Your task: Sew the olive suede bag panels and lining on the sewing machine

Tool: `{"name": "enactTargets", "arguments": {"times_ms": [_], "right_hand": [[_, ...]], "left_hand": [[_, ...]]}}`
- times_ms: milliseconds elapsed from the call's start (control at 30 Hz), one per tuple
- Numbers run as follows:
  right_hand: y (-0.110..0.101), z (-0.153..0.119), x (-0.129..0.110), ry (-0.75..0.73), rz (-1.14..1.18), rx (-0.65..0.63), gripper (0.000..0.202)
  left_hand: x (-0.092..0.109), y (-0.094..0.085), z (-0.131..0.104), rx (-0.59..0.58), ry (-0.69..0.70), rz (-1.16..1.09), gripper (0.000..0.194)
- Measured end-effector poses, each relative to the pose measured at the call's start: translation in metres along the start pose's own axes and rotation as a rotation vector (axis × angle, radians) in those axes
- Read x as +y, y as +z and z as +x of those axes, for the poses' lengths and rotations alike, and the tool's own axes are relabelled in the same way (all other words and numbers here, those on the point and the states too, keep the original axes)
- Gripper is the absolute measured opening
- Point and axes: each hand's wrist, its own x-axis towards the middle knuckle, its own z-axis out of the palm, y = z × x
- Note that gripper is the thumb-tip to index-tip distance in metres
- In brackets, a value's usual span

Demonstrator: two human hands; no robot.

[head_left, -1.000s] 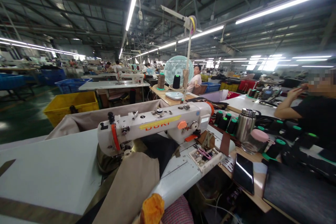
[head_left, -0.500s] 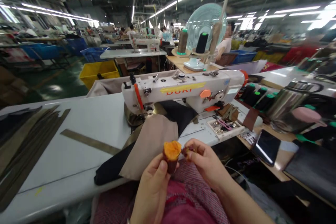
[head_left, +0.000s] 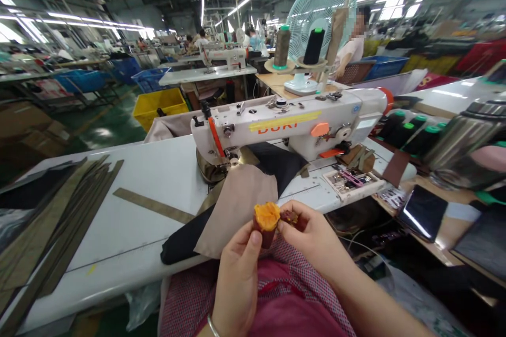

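Note:
A sweet potato (head_left: 267, 217) with orange flesh bared at its top is gripped upright in my left hand (head_left: 242, 263), over my lap. Close beside it, my right hand (head_left: 310, 229) pinches a piece of purple-brown peel (head_left: 289, 216), its fingertips touching or nearly touching the sweet potato's edge. Just beyond my hands, beige fabric (head_left: 241, 205) and black fabric (head_left: 184, 242) lie under the head of a white sewing machine (head_left: 284, 129).
Dark olive strips (head_left: 75, 216) are stacked at the left of the white table (head_left: 158, 168). A parts tray (head_left: 351, 184), a phone (head_left: 422, 211) and a steel flask (head_left: 460, 139) lie to the right. Behind the machine stand thread cones (head_left: 314, 46) and a fan (head_left: 320, 10); a person sits there.
The camera view has turned slightly left and down. My right hand has drawn in closer to the sweet potato's top edge, still holding the peel; my left hand keeps its grip.

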Motion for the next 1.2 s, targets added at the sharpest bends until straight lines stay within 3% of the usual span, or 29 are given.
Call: {"name": "enactTargets", "arguments": {"times_ms": [167, 433, 800, 967, 1200], "right_hand": [[-0.002, -0.003, -0.008, 0.032, 0.083, -0.051, 0.021], [-0.006, 0.000, -0.005, 0.042, 0.061, -0.055, 0.021], [0.003, -0.001, -0.002, 0.033, 0.102, 0.000, 0.010], [0.002, -0.003, -0.002, 0.016, 0.096, -0.006, 0.012], [0.003, -0.008, -0.004, 0.023, 0.092, -0.033, 0.010]], "left_hand": [[-0.002, -0.007, 0.000, 0.056, 0.028, 0.074, 0.040], [0.006, -0.009, -0.003, -0.007, 0.017, 0.265, 0.041], [0.002, -0.006, -0.003, 0.073, 0.014, 0.117, 0.044], [0.002, -0.011, -0.002, 0.125, 0.027, 0.247, 0.042], [0.003, -0.006, -0.001, 0.030, -0.035, 0.126, 0.056]]}}
